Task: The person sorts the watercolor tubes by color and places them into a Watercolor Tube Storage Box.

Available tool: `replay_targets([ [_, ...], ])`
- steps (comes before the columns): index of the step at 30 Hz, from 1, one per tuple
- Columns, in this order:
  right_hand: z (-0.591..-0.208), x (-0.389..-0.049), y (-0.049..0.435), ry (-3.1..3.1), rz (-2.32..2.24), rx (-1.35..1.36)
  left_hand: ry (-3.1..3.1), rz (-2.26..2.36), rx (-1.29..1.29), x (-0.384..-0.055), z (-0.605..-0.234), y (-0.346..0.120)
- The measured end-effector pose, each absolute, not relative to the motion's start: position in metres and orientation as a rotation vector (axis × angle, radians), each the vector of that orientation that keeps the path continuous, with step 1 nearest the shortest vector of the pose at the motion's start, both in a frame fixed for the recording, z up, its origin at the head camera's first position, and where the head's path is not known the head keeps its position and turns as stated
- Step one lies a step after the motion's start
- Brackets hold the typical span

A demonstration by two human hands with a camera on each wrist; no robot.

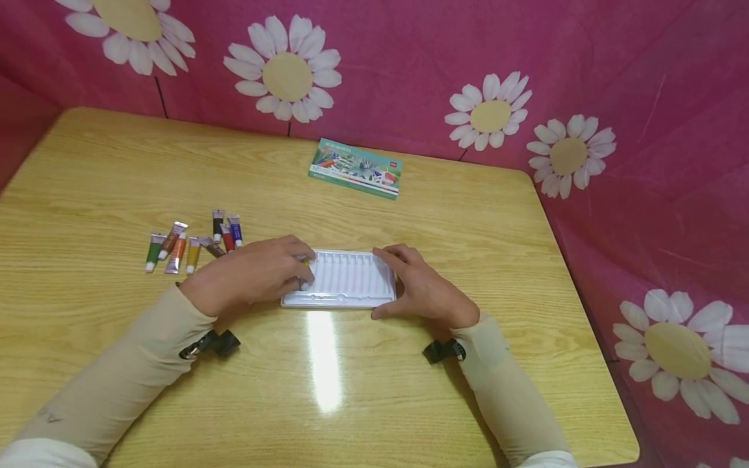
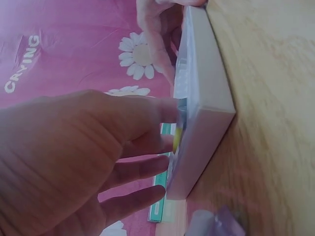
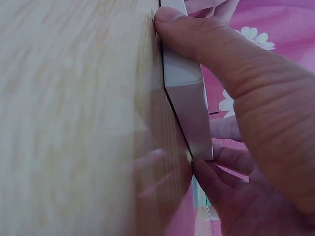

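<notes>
A white plastic tray (image 1: 354,276) with a row of narrow slots lies flat on the table. At its left end my left hand (image 1: 257,270) pinches a small paint tube with a yellow band (image 2: 177,139) between thumb and fingers. The tube sits low at the tray's leftmost part; most of it is hidden by the fingers. My right hand (image 1: 427,289) grips the tray's right end, thumb along the near side and fingers at the far corner. The tray's slots between the two hands look bare.
Left of the tray lie several loose paint tubes, among them a green tube (image 1: 155,252), an orange tube (image 1: 176,252) and a black tube (image 1: 218,224). A green printed box (image 1: 355,170) lies at the table's back edge, before a pink flowered cloth (image 1: 386,71).
</notes>
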State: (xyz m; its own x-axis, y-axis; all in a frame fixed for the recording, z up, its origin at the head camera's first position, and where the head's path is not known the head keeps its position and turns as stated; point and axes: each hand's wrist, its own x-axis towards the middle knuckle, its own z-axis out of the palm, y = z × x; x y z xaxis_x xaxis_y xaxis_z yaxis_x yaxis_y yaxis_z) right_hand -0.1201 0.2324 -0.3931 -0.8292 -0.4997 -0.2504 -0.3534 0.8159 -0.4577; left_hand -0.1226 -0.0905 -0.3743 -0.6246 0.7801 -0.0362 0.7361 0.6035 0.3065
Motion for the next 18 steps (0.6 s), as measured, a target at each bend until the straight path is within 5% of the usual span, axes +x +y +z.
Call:
replay_targets([
  [18,-0.391,-0.12,0.23,2.662,-0.544,-0.613,2.752,0.474,1.073,-0.132,-0.349,-0.117],
])
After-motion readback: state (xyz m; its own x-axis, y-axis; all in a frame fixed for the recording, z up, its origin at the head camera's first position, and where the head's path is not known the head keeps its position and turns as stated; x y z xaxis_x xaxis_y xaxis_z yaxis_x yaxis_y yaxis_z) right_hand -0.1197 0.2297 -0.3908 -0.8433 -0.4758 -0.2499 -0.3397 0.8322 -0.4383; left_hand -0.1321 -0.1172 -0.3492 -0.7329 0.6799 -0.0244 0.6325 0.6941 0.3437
